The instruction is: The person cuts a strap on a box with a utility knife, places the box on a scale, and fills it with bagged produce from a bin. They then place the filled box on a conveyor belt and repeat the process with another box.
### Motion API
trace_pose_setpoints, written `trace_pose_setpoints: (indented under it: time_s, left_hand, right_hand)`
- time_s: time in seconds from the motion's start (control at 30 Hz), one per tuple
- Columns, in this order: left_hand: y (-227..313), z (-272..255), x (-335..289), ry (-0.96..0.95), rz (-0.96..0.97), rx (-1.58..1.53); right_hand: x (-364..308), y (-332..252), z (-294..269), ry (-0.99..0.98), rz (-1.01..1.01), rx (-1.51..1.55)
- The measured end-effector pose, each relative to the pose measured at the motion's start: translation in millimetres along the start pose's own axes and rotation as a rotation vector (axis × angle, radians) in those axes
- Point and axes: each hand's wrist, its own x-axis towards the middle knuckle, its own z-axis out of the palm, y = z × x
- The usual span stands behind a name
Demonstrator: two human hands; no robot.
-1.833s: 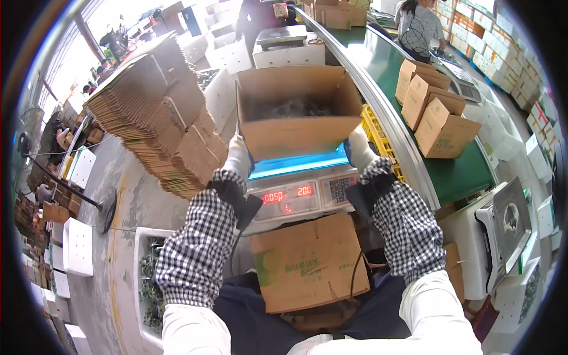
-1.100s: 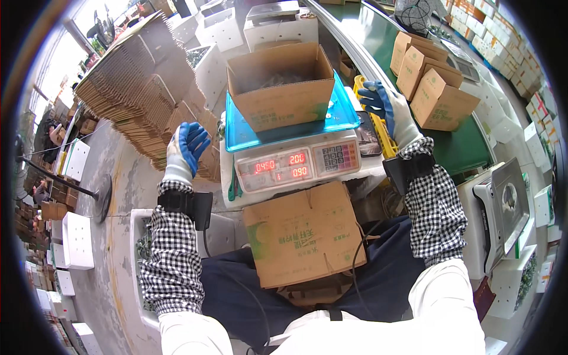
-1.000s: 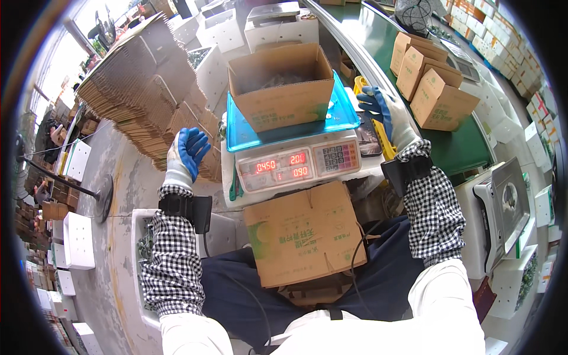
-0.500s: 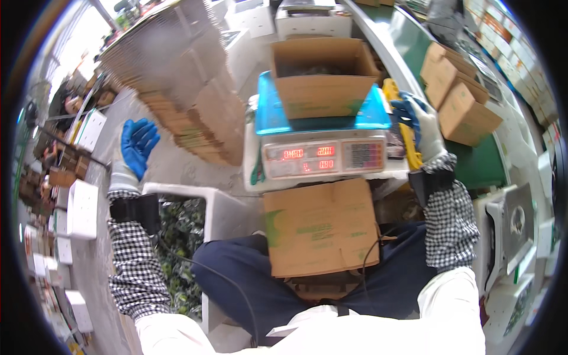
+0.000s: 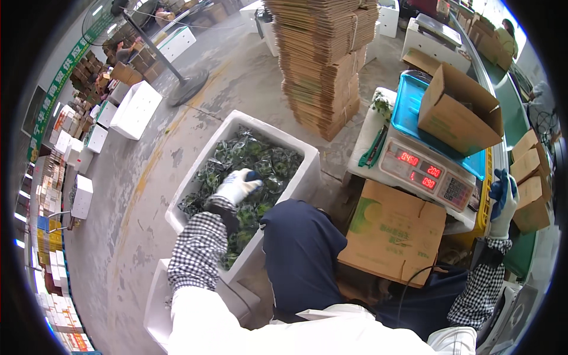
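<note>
My left hand (image 5: 238, 186), in a white and blue glove, reaches down onto clear bags of leafy greens (image 5: 266, 157). They fill a white foam box (image 5: 307, 171) at my left. The undersides of its fingers are hidden, so its grip does not show. At the far right my right hand (image 5: 503, 198), gloved alike, has its fingers stretched upward beside a yellow crate (image 5: 486, 192), holding nothing visible. Between the hands a digital scale (image 5: 423, 171) with a blue tray (image 5: 408, 109) and lit red display carries an open cardboard box (image 5: 454, 115).
A cardboard box (image 5: 393, 234) stands before my knees. Beyond the foam box rises a tall stack of flattened cartons (image 5: 322, 65). Small cartons (image 5: 529, 201) sit on a green surface at right. A fan stand (image 5: 186, 89) is at far left; a green-handled tool (image 5: 374, 148) lies by the scale.
My left hand has gone from raised and open down into the foam box. The view has swung left, so the scale appears farther right. My right hand stays beside the scale.
</note>
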Motion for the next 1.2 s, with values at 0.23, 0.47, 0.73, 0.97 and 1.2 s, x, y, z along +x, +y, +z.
trace_pose_setpoints:
  time_s: [0.23,0.47,0.73,0.97,1.2]
  left_hand:
    - [-47.3,17.4,18.2,0.160,-0.193,0.354]
    - [-86.4,29.8,26.8,0.083,-0.114,-0.122]
    - [-72.9,-15.6,4.3,0.232,0.053,-0.815]
    - [140.0,-43.2,-59.1,-0.376,0.294,-1.329]
    - [266.3,-19.9,-95.6,-0.752,0.367,-1.362]
  right_hand:
    - [-14.8,23.3,-30.7,0.092,-0.034,-0.100]
    - [-19.4,21.8,-18.3,0.119,-0.031,-0.099]
    - [-36.2,-8.5,2.3,0.049,0.020,-0.079]
    - [-134.1,-65.1,152.4,-0.765,-0.468,-0.140]
    - [-75.5,-97.8,123.6,-0.457,-0.995,-0.448]
